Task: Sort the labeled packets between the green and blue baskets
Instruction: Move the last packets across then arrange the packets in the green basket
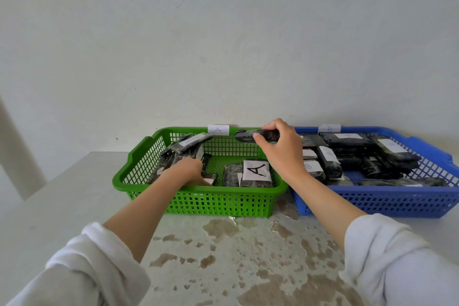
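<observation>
The green basket (198, 202), tagged A (218, 130), stands left of the blue basket (397, 202), tagged B (329, 128). My right hand (283, 149) holds a dark wrapped packet (244, 135) in the air over the green basket's far right corner. My left hand (188, 171) reaches down into the green basket and rests against a leaning stack of dark packets (183, 149); whether it grips one is hidden. A packet labelled A (255, 172) lies flat in the green basket. Several B-labelled packets (347, 154) fill the blue basket.
Both baskets sit side by side against a pale wall on a white table (62, 206) whose surface is worn and stained brown (248, 256) in front of me. White rolled-up sleeves cover both my forearms.
</observation>
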`<state>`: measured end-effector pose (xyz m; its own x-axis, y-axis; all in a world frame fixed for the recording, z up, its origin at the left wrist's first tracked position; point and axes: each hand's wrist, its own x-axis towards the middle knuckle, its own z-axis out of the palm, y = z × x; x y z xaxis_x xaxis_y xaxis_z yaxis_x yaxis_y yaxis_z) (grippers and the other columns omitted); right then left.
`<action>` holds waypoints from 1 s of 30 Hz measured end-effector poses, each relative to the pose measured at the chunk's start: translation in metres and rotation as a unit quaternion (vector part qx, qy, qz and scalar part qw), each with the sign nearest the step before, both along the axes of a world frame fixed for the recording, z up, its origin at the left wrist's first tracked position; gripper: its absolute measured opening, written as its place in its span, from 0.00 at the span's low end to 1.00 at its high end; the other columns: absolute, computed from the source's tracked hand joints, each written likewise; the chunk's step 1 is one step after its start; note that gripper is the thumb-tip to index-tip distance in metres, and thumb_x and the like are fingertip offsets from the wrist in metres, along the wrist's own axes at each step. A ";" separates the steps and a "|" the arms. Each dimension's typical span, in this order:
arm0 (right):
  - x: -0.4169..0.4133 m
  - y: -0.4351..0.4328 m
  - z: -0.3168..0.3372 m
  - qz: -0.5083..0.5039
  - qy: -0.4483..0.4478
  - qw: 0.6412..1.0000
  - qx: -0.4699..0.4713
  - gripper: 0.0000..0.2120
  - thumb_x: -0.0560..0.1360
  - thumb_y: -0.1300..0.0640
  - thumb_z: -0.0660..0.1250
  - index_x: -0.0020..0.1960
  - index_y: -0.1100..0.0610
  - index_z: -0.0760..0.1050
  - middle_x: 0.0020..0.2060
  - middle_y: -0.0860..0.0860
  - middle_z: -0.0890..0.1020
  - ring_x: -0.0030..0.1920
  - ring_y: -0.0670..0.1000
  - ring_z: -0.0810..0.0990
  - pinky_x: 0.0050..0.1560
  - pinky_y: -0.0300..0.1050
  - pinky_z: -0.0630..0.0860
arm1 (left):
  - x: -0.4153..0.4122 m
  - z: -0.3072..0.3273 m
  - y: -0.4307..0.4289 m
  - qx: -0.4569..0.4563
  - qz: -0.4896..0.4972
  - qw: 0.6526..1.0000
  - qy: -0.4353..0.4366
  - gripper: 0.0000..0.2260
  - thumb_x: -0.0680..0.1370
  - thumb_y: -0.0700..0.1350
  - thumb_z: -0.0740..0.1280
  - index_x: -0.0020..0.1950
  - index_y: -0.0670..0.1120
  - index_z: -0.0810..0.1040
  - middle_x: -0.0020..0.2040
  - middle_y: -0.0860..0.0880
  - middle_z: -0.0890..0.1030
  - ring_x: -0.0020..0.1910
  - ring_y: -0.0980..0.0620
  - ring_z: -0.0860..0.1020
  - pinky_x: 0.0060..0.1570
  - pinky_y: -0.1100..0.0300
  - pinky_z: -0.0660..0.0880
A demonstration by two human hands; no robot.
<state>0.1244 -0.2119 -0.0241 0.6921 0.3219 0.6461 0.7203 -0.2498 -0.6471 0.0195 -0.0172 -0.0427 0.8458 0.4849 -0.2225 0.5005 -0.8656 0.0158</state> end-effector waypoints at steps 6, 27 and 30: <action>0.002 -0.001 0.000 0.009 0.004 1.000 -0.011 0.08 0.71 0.52 0.70 0.46 0.54 0.74 0.44 0.48 0.78 0.49 0.47 0.73 0.43 0.38 0.66 | 0.000 0.004 -0.002 -0.137 0.030 0.990 -0.019 0.11 0.74 0.51 0.70 0.42 0.42 0.76 0.39 0.44 0.76 0.35 0.49 0.76 0.35 0.57 0.72; 0.002 -0.003 0.000 0.009 0.008 1.000 -0.004 0.08 0.71 0.52 0.70 0.46 0.54 0.75 0.44 0.48 0.79 0.49 0.48 0.74 0.43 0.37 0.67 | 0.019 0.008 -0.037 -0.378 0.056 0.915 -0.131 0.32 0.72 0.42 0.72 0.73 0.45 0.63 0.47 0.48 0.79 0.37 0.56 0.79 0.29 0.68 0.75; 0.003 -0.003 0.000 0.009 0.005 1.000 -0.012 0.08 0.71 0.52 0.70 0.46 0.55 0.75 0.44 0.48 0.79 0.49 0.47 0.74 0.42 0.36 0.67 | 0.018 0.007 -0.038 -0.292 0.033 0.942 -0.164 0.33 0.72 0.48 0.72 0.73 0.44 0.63 0.56 0.41 0.80 0.39 0.52 0.80 0.36 0.62 0.78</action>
